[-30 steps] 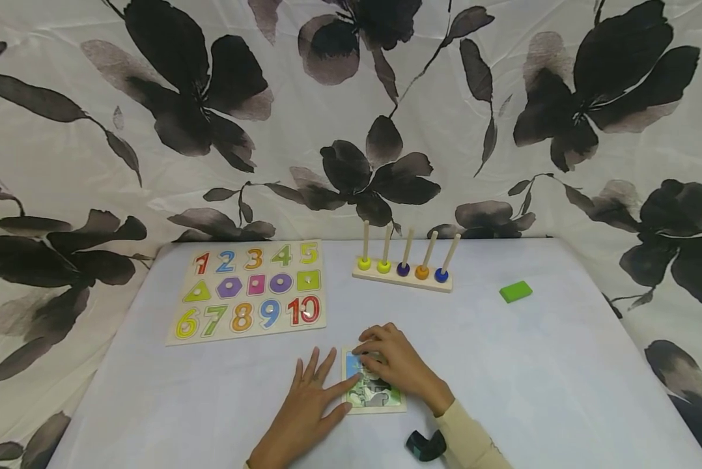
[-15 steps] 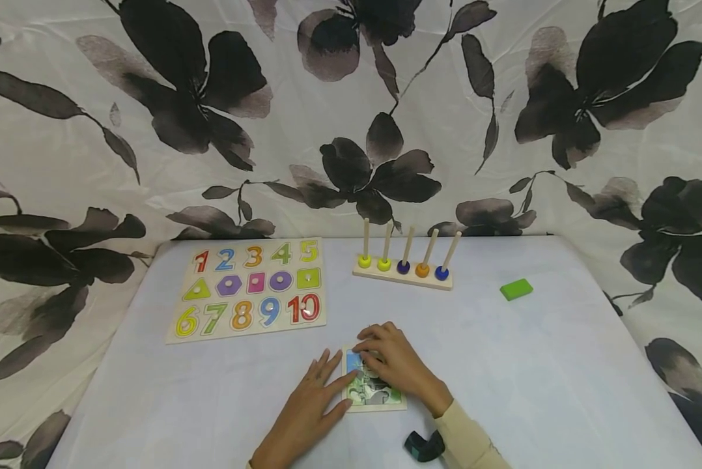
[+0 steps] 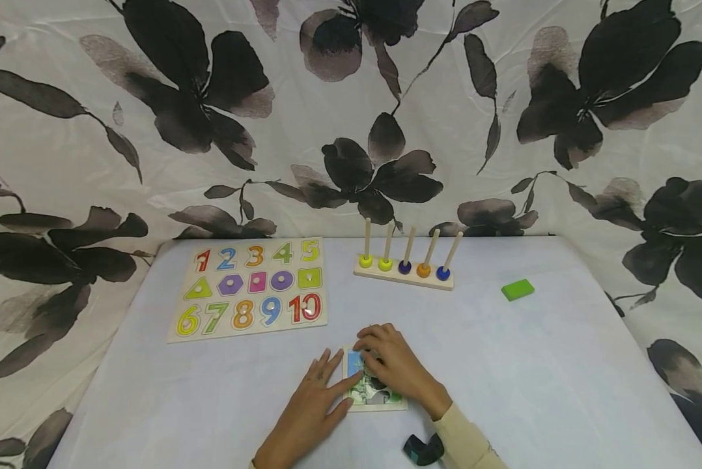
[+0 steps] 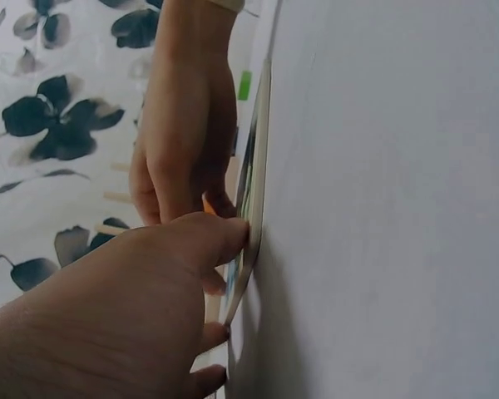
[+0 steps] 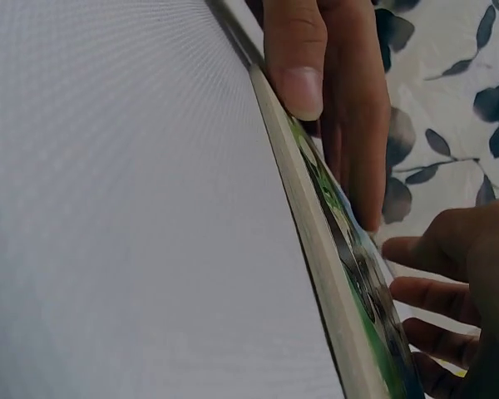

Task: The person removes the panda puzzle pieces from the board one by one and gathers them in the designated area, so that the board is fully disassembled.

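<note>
A small picture puzzle in a pale wooden frame lies flat on the white cloth at the front middle. Its picture shows blue, green and black parts, the upper right half hidden under my right hand. That hand bends over the picture from the right, fingertips touching its upper part. From the left, my left hand lies with fingers extended; its index finger reaches onto the picture, its thumb at the near part of the frame. In the right wrist view, the right hand's slightly spread fingers come to the far side of the puzzle.
Behind on the left lies a number-and-shape board. A peg stand with coloured rings is at the back middle, and a green block sits to the right. A black curved object is beside the right sleeve.
The left hand's spread fingers have drawn closer together and tilted right, toward the puzzle's left edge. The right hand stays almost still on the picture.
</note>
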`<action>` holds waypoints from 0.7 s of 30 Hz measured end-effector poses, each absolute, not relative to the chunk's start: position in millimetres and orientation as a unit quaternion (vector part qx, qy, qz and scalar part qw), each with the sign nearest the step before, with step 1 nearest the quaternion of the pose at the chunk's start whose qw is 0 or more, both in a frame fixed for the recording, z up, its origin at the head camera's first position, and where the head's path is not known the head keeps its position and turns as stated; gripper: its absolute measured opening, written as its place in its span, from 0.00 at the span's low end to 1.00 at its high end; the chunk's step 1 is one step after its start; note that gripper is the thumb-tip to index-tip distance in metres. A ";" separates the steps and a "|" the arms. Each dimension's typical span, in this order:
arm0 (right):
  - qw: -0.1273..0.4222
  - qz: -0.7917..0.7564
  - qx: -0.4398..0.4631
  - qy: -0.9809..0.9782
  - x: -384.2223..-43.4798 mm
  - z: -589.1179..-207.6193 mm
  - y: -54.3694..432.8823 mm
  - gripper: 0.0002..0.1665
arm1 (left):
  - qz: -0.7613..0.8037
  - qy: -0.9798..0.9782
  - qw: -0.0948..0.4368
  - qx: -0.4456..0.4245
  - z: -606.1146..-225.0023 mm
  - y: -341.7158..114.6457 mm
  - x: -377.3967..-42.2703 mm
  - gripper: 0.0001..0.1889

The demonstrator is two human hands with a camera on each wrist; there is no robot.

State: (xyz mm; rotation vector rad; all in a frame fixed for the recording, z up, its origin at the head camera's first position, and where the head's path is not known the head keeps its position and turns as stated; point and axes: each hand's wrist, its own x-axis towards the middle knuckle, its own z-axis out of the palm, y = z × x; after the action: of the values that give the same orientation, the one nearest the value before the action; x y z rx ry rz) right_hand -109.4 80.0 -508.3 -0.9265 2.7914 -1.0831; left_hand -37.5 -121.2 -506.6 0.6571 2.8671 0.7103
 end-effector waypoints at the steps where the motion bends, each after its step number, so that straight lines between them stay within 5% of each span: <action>1: 0.003 -0.346 -0.295 0.891 -109.2 -508.3 80.4 0.10 | 0.229 0.947 0.058 0.217 -507.1 -119.7 -37.3 0.22; 21: -0.001 -0.338 -0.295 0.894 -109.7 -508.3 79.2 0.15 | 0.174 0.962 0.022 0.211 -513.3 -107.0 -35.6 0.24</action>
State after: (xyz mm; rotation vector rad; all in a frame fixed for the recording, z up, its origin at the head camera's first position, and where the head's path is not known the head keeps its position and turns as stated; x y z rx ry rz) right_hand -109.7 79.2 -508.3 -0.9278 2.8102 -1.0611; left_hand -35.6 -107.0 -513.3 0.6531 2.9785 0.5394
